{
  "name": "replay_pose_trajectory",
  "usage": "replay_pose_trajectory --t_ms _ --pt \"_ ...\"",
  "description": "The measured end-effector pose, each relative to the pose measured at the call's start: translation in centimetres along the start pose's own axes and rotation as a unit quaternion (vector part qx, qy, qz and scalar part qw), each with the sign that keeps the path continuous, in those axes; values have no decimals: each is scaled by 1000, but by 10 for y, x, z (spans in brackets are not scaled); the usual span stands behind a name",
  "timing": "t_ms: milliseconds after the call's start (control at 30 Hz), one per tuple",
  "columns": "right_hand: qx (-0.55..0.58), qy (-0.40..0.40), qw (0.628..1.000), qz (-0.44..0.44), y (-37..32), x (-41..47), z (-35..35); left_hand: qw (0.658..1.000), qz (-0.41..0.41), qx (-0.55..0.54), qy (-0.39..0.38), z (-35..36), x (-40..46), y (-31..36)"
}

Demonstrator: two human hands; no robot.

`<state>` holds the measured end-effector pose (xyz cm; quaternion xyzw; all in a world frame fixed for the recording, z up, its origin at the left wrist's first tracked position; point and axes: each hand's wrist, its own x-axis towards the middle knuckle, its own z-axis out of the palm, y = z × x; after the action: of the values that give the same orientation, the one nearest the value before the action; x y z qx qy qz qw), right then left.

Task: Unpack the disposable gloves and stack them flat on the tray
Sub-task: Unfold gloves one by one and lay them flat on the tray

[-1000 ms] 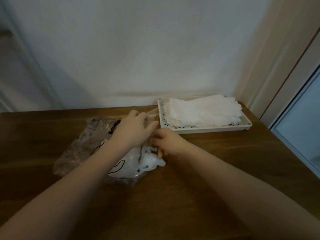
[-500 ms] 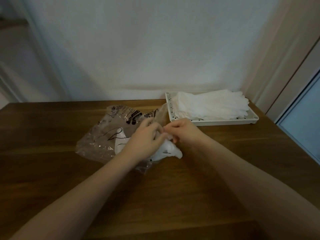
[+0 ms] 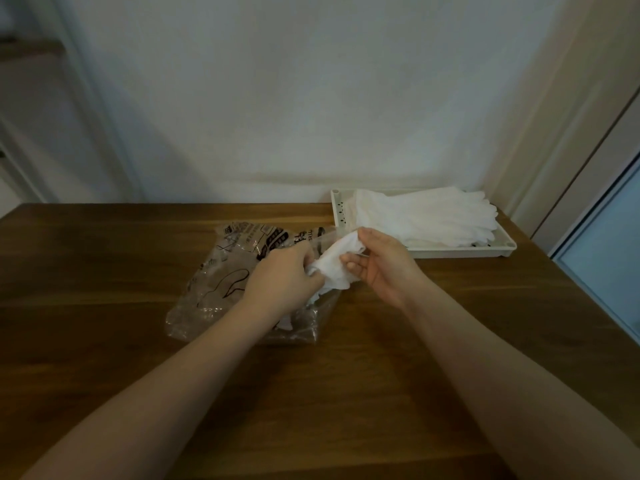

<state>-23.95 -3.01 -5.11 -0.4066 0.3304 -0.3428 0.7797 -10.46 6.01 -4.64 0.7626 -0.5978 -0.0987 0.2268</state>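
A crumpled white disposable glove (image 3: pixel 337 268) hangs between the two hands above the wooden table (image 3: pixel 381 375), just over the open right end of the clear printed plastic bag (image 3: pixel 235 282). The right hand (image 3: pixel 382 263) pinches the glove's upper end between thumb and curled fingers, palm turned up; the left hand (image 3: pixel 284 280) is closed round its lower left end, knuckles toward the camera, so both hands are clamped on the same glove. The glove runs on a slant from near left to far right, bunched and creased, not yet spread, and its finger end cannot be made out.

The white tray (image 3: pixel 460 251) sits to the far right against the wall, just beyond the right hand, its long side running left to right. A stack of white gloves (image 3: pixel 426 216) already lies flat in it, cuffs toward the left, fingertips toward the right edge. The right hand is clearly the nearer one to the tray; the left stays over the bag.

The glove's slant roughly points at the tray, so the coming move likely calls for pulling it straight between the hands, then carrying it right and away to lay it along the stack's long axis. More white shows inside the bag beneath the left wrist, so gloves probably remain to unpack.
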Motion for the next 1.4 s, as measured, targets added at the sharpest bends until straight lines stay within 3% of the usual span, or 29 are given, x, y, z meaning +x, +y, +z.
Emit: replay_pose_trajectory --t_ms 100,167,300,433,533,567,667,800,933,1067,1167,1267,1400 --pt "-26 34 999 -16 -2 3 -5 995 60 -79 15 1 0 0" --pt "-133 53 989 -26 -3 4 -11 987 82 -135 28 3 -2 0" --pt "-398 85 912 -55 1 2 -27 953 42 -279 105 8 -3 -6" --pt "-454 77 885 -66 2 0 -29 938 7 -317 141 11 2 -11" --pt "-554 58 808 -190 -1 -3 -20 945 17 -303 122 14 4 -6" --pt "-554 28 801 -224 -3 -6 -13 946 22 -301 120 15 3 -4" --pt "-481 -51 850 -207 -8 -17 6 940 21 -309 140 17 3 0" --pt "-373 -45 910 -177 -13 -17 14 939 40 -283 190 10 7 7" --pt "-155 -69 975 -146 -29 -16 15 924 128 -299 204 -4 11 16" --pt "-101 -74 984 -130 -45 -16 15 950 123 -279 75 -13 18 23" --pt "-77 -43 988 -126 -52 -15 11 977 149 -155 -5 -14 24 24" --pt "3 -13 993 -121 -60 -14 5 986 115 -87 -78 -16 29 25" --pt "77 75 988 -113 -69 -13 -10 977 92 -156 -111 -30 31 26"
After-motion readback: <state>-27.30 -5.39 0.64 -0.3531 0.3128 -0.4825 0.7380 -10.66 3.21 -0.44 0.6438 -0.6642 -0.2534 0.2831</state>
